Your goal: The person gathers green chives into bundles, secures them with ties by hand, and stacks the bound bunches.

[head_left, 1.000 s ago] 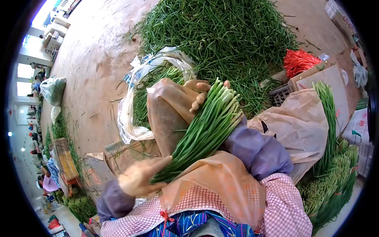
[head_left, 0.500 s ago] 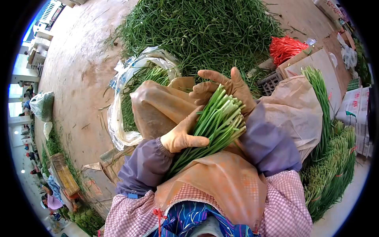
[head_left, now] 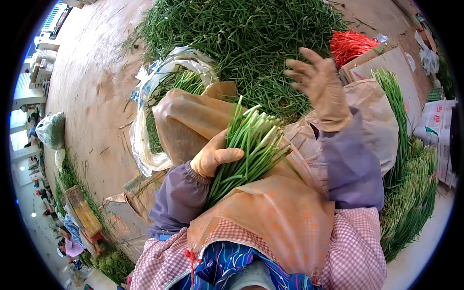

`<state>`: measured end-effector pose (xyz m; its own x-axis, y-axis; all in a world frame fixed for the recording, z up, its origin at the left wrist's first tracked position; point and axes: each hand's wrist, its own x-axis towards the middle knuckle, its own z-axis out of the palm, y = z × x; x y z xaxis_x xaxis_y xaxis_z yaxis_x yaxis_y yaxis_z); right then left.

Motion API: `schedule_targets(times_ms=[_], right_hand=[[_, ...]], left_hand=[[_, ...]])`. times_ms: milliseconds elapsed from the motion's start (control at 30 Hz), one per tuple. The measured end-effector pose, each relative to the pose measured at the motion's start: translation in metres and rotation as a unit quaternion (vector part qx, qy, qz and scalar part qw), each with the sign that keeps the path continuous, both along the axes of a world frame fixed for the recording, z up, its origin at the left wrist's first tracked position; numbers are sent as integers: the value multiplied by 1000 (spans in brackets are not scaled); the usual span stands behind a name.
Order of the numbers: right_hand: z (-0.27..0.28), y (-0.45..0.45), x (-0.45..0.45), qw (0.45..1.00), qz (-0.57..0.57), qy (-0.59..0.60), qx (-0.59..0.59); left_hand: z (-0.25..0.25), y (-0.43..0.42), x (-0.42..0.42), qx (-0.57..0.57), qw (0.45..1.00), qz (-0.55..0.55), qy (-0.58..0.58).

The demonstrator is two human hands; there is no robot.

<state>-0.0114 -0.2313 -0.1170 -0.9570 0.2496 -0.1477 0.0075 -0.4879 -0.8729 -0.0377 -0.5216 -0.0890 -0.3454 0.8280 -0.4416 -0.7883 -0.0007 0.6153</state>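
Note:
My left hand (head_left: 215, 155), in a tan glove, is wrapped round a thick bunch of green stalks (head_left: 253, 152) that look like garlic shoots. The pale cut ends point up and away from me; the lower part rests against the brownish apron (head_left: 270, 208) on my lap. Away to the right, my gloved right hand (head_left: 323, 89) is raised with its fingers spread, holding nothing and slightly blurred. Beyond that hand lies a heap of loose green stalks (head_left: 232, 34). A bundle of red ties (head_left: 352, 47) is just right of it.
At my left knee stands a white plastic bag (head_left: 140, 140) with more stalks inside. Tied bundles (head_left: 411, 203) are stacked at my right, beside a cardboard sheet (head_left: 386, 67). A white printed crate (head_left: 435, 121) stands farther right. People work at the far left.
My right hand has left the cut ends of the bunch and swung up and to the right. My left hand keeps its hold, shifted slightly left and tilted.

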Motion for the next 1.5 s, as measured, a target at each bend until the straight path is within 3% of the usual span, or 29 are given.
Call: schedule_targets(times_ms=[100,200,267,400,567,733,900,1000,1200,1367,1500], right_hand=[[5,-4,40,992,88,-83,23],[-5,-44,76,973,184,-137,-29],[-3,-77,91,974,156,-136,-89],[1,-107,66,987,34,-141,-70],[-5,-95,56,992,25,-96,-76],[-6,-89,60,990,86,-86,-75],[-3,-98,61,947,44,6,-318],[-5,-113,56,973,40,20,-224],[7,-123,30,967,20,17,-253],[-2,-125,32,968,6,-17,-250],[-12,-117,36,974,29,-10,-223]], left_hand=[[1,-3,-3,-1,1000,19,6],[-1,-1,-5,3,999,20,41],[0,0,-11,-13,995,2,97],[6,-3,-11,-122,964,-59,227],[10,-14,-23,-21,996,-22,80],[0,-5,-6,-32,995,-27,89],[1,-1,4,-26,995,9,95],[-1,0,7,-14,989,33,146],[8,2,15,-94,971,126,182],[-2,-3,13,-119,970,188,102],[-19,-5,12,-67,974,216,13]])
